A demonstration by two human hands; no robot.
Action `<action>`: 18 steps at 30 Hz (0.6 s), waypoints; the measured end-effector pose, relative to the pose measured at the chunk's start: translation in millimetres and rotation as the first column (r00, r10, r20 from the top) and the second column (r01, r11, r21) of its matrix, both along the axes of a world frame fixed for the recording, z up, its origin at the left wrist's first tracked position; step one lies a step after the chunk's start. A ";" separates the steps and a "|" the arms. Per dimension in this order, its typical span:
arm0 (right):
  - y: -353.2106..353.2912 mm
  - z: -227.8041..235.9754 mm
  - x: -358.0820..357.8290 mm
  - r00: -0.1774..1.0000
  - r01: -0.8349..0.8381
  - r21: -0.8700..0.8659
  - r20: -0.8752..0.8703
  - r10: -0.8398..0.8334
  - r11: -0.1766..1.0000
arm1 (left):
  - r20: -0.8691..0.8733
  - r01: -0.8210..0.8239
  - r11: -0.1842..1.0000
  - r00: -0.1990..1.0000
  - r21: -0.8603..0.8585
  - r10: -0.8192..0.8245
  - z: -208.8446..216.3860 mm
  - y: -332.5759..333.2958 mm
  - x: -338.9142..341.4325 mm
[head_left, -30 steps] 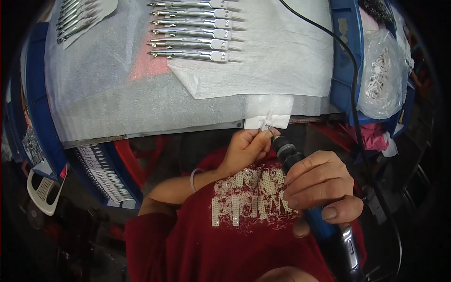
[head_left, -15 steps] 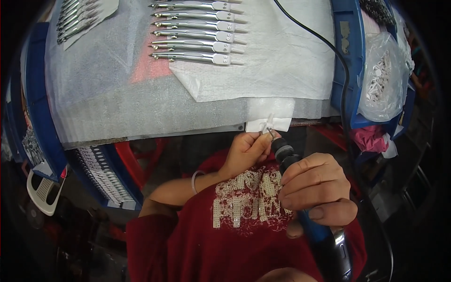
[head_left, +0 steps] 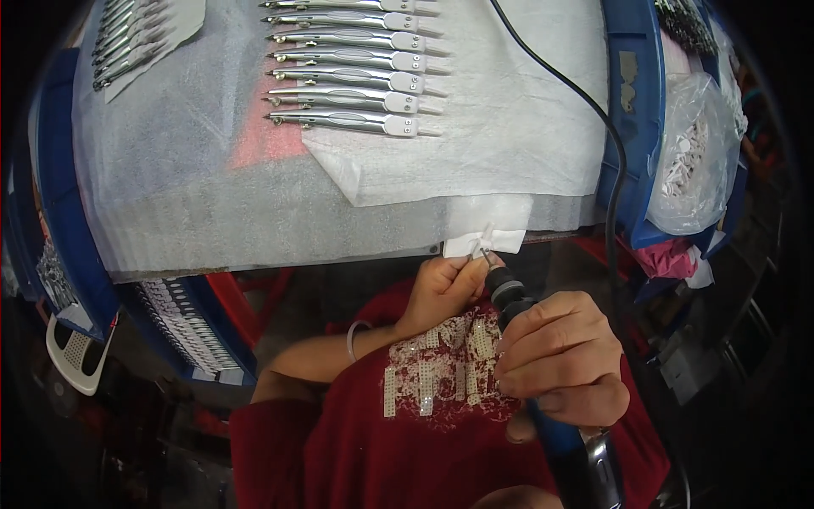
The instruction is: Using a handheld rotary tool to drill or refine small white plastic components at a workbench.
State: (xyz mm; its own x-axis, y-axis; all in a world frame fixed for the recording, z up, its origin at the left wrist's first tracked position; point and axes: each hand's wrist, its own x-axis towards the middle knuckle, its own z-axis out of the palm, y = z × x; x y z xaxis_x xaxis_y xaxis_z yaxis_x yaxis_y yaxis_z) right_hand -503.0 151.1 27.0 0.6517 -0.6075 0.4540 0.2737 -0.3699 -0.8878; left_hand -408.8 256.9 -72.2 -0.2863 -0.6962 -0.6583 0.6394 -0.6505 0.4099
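Note:
My right hand [head_left: 564, 356] is wrapped round a blue and black electric screwdriver [head_left: 555, 433]. The thin metal bit [head_left: 487, 255] points up and left at the table's front edge. There my left hand [head_left: 443, 293] is closed in a pinch; the small piece at its fingertips is mostly hidden, and I cannot make it out. Bit and left fingertips meet beside a folded white pad [head_left: 487, 212] that overhangs the edge. Beyond, several silver drawing compasses [head_left: 348, 99] lie side by side on a white foam sheet [head_left: 509, 127].
A black cable [head_left: 585, 81] crosses the right side of the table. At the right, a bag of small white parts [head_left: 685, 161] sits by a blue bin [head_left: 632, 127]. More compasses [head_left: 131, 38] lie far left. Below left, a blue tray [head_left: 242, 327] holds metal parts.
The table and what lies on it appear slightly lower in the picture. My right hand and the screwdriver have shifted a little left; the bit stays at my left fingertips.

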 end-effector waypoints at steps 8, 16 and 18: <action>3.5 -13.1 7.6 0.977 0.063 0.005 0.204 -0.062 0.998 | 0.049 -0.007 1.000 0.999 -0.028 0.008 -6.1 0.3 -0.2; -0.3 -2.1 -13.8 1.000 -0.014 -0.074 -0.016 0.013 0.997 | 0.055 0.024 0.996 0.998 -0.080 -0.020 -17.9 4.4 -1.3; 1.3 -1.6 -14.0 1.000 0.029 -0.092 0.012 -0.028 0.995 | 0.071 0.034 0.996 0.997 -0.081 -0.028 -11.9 0.3 -0.1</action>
